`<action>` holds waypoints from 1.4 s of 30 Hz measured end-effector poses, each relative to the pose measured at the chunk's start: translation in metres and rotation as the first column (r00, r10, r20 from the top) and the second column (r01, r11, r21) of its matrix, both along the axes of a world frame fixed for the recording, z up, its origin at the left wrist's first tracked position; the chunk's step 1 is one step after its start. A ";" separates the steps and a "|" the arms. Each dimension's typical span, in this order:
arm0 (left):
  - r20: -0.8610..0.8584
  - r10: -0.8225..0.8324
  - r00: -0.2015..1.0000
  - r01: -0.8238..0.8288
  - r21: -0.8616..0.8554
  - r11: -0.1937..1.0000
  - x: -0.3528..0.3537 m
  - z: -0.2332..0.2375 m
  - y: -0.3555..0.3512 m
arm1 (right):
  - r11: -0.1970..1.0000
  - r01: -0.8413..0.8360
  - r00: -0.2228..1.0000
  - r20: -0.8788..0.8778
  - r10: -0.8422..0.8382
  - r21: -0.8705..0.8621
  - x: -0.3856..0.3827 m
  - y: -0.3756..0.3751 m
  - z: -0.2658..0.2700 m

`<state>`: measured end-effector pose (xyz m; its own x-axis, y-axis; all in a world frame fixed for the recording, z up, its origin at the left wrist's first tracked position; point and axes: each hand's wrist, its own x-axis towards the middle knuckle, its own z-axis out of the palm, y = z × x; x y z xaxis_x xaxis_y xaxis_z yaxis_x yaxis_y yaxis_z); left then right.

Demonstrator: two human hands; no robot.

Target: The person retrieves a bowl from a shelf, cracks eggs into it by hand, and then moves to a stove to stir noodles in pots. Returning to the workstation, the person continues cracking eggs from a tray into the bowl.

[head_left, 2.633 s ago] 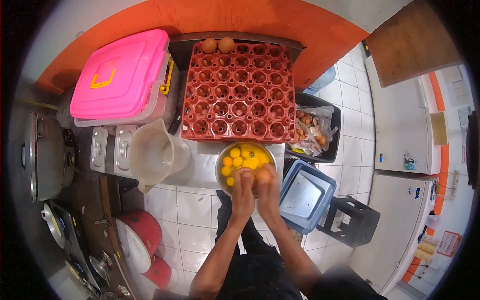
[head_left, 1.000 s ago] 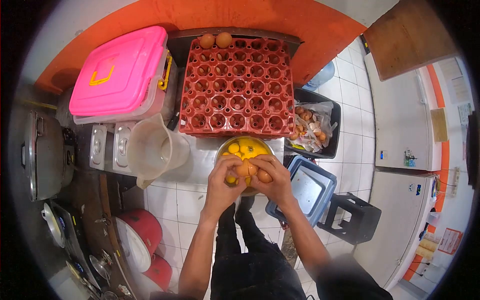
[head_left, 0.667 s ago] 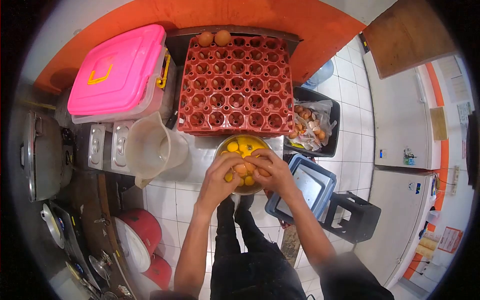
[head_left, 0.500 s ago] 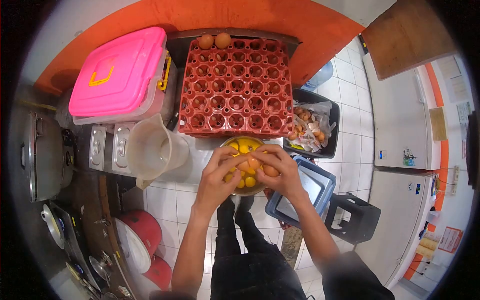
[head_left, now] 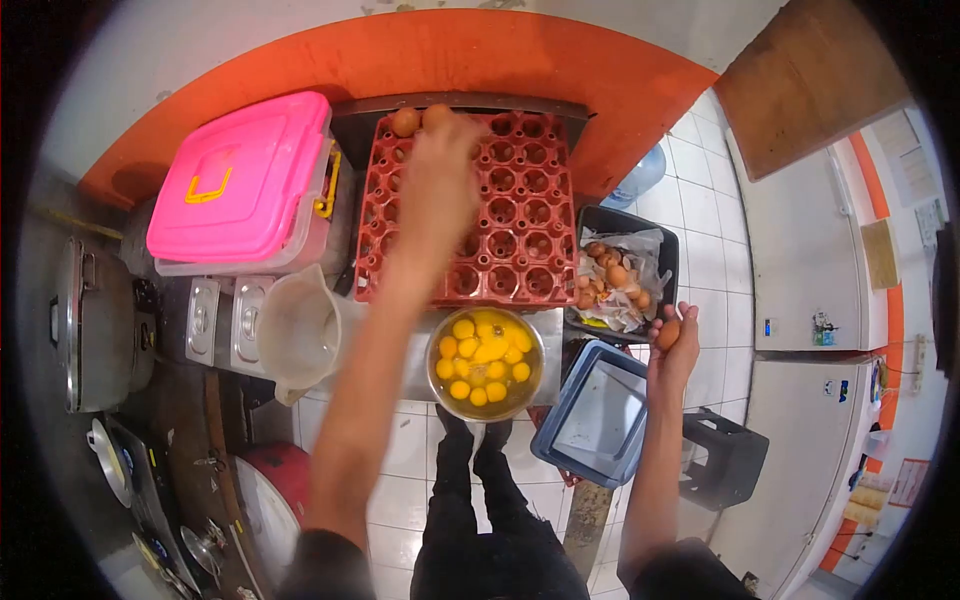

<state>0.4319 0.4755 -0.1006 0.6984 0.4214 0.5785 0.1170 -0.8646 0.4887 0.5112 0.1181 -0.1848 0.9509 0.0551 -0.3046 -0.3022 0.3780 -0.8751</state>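
Observation:
A red egg tray (head_left: 503, 240) holds two brown eggs at its back left corner. Over that corner reaches my left hand (head_left: 445, 160), blurred by motion, beside or on the right-hand egg (head_left: 437, 117); its fingers cannot be made out. My right hand (head_left: 674, 345) is off to the right, near the black bin, with its fingers closed round a brown egg (head_left: 668, 334). Between my arms sits a metal bowl (head_left: 436, 385) with several whole yolks (head_left: 478, 396) in clear egg white.
Left of the tray are a pink-lidded box (head_left: 235, 180), a clear plastic jug (head_left: 300, 330) and metal lids (head_left: 202, 320). The black bin (head_left: 672, 225) holds eggshells (head_left: 617, 275) and plastic. A blue-grey basin (head_left: 590, 415) and a dark crate (head_left: 725, 460) stand lower right.
Both hands have left the space over the bowl. My left hand has moved up to the tray's back left corner, and my right hand has swung out right with a brown egg.

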 end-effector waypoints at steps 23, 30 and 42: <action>0.150 0.545 0.825 0.201 -0.979 -0.034 -0.165 -0.081 -0.202 | 0.869 -0.380 0.908 0.051 0.416 -0.316 -0.157 0.080 -0.027; 0.047 0.393 0.918 -0.030 -0.982 0.188 -0.157 -0.089 -0.219 | 0.749 -0.367 0.802 0.221 0.555 -0.552 -0.180 0.100 -0.008; 0.046 0.299 0.953 -0.029 -0.970 0.241 -0.163 -0.089 -0.209 | 0.840 -0.387 0.871 0.148 0.468 -0.380 -0.178 0.100 -0.006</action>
<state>0.2693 0.2665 -0.1898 0.4793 0.8446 -0.2387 -0.0111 0.2777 0.9606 0.3333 0.2179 -0.1910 0.8992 0.4079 -0.1582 -0.1449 -0.0637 -0.9874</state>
